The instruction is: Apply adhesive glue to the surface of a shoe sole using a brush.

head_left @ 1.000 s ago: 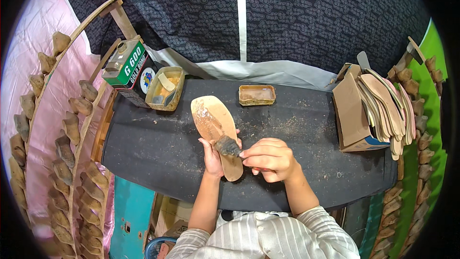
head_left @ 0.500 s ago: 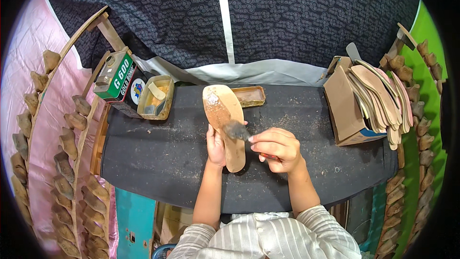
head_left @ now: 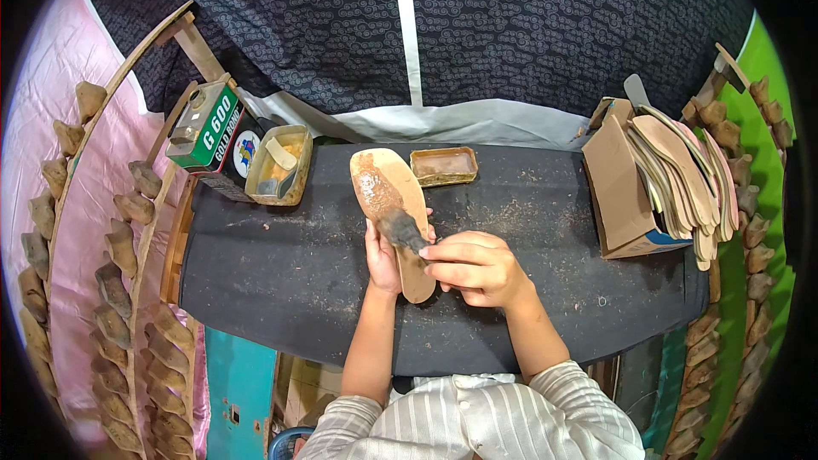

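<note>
A tan shoe sole [head_left: 411, 192] is held up over the table, its wide end pointing away from me. My left hand [head_left: 383, 264] grips it around the middle, thumb on the left edge and fingertips showing at the right. Wet, glossy brown coating [head_left: 372, 187] covers much of the wide end's left side. My right hand [head_left: 479, 268] pinches a brush whose dark, shaggy bristles [head_left: 399, 228] press on the sole's narrow middle. The brush's handle is hidden by the fingers. Just beyond the sole lies a shallow rectangular tray [head_left: 444, 179] with brown contents.
At the far left stand a green and black metal can [head_left: 210, 132] and an open tub [head_left: 296, 193] holding a scraper-like piece. A cardboard box [head_left: 615, 196] packed with soles [head_left: 682, 175] sits at the right. Racks of wooden shoe lasts [head_left: 121, 253] flank the dark cloth-covered table [head_left: 528, 204].
My right hand and the brush have shifted left across the sole's middle. The sole's wide end has swung slightly left, and the coated patch looks a little different in outline.
</note>
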### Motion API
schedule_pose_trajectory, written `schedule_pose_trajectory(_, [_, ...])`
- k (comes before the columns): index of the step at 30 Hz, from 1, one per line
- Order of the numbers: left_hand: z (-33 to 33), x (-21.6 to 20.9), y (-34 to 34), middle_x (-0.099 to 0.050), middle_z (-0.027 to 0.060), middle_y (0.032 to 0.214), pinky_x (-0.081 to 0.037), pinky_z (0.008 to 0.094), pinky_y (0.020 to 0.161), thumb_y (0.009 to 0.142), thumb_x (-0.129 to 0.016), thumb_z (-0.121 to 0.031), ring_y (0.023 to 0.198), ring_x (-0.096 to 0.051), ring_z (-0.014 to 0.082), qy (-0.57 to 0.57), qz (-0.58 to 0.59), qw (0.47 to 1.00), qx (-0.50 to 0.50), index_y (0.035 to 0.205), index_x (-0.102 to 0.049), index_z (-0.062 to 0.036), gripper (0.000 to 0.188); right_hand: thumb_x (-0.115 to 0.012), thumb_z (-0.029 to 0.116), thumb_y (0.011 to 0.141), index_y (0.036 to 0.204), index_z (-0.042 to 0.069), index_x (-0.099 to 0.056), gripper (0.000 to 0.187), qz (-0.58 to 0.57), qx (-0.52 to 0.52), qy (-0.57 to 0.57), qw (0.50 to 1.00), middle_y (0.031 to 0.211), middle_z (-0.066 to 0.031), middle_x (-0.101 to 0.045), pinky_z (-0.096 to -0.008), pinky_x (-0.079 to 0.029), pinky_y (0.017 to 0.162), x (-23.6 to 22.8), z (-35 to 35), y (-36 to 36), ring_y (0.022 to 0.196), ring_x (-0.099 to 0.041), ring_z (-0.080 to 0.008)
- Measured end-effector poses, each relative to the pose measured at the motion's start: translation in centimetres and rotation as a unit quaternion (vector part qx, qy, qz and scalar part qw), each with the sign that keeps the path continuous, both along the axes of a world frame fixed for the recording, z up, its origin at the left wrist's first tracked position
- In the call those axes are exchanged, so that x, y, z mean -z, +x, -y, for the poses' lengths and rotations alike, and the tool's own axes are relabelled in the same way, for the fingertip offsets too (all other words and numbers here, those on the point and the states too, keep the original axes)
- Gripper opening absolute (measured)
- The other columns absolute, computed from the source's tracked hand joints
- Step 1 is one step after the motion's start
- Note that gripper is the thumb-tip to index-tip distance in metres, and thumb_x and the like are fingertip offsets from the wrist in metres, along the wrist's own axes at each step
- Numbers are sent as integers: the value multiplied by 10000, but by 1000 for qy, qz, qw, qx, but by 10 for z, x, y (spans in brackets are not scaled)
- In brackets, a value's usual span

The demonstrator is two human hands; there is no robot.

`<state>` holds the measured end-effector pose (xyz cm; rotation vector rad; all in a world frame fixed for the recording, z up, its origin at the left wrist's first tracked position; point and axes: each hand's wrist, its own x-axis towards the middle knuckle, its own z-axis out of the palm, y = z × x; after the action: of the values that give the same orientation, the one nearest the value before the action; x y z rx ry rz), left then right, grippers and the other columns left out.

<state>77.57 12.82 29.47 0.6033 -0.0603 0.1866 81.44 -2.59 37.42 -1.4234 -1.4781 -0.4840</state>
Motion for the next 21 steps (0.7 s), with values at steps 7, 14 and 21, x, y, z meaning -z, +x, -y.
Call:
schedule_pose_trajectory(7, [-8, 8, 0, -556, 163, 1156, -501, 357, 744, 935, -136, -587, 846, -581, 241, -7, 24, 999, -25, 1286, -424, -32, 717, -632, -19, 531, 856, 57, -660, 335, -33, -31, -62, 997, 933, -89, -661, -341, -520, 665, -5, 11, -3, 758, -641, -249])
schedule_pose_trajectory(14, [-3, 7, 0, -550, 174, 1159, -504, 369, 737, 935, -154, -588, 851, -582, 254, -40, 40, 998, -34, 1301, -411, -39, 708, -656, 3, 518, 792, 33, -665, 276, 4, 3, 4, 1000, 873, -95, -677, -318, -504, 583, -2, 1, 1, 672, -637, -229])
schedule_pose_trajectory(21, [-6, 11, 0, -561, 172, 1140, -504, 368, 726, 937, -151, -582, 832, -585, 250, -22, 39, 999, -28, 1294, -419, -41, 701, -622, -44, 525, 839, 39, -654, 326, -42, -30, -51, 997, 911, -89, -657, -339, -514, 624, -9, 11, -4, 720, -633, -250])
